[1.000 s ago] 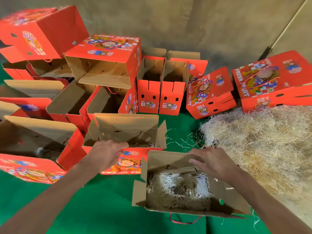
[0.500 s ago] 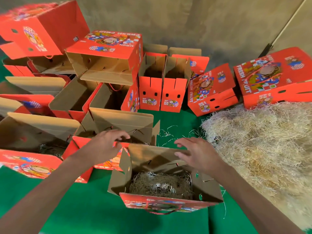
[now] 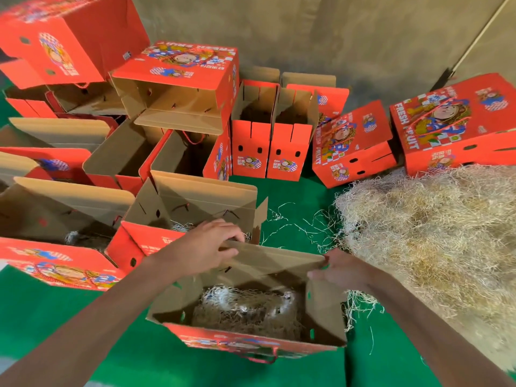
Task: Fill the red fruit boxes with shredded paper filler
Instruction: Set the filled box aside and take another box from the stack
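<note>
An open red cardboard fruit box with brown inner walls (image 3: 251,317) stands at six o'clock on the green floor cloth (image 3: 69,317), a bed of pale shredded paper filler (image 3: 245,308) lying in its bottom. The left hand (image 3: 201,247) curls over the far flap's left corner, pinching its edge. The right hand (image 3: 343,270) touches the right flap's top corner; whether its blurred fingers clasp it I cannot tell. At three o'clock, just beside the box, a big heap of straw-coloured shredded paper (image 3: 432,241) runs off the frame. From nine to twelve o'clock, more red printed fruit boxes (image 3: 178,68) crowd close, one touching the far flap. Bare cloth lies at seven o'clock. The box's inner right corner is shadowed.
</note>
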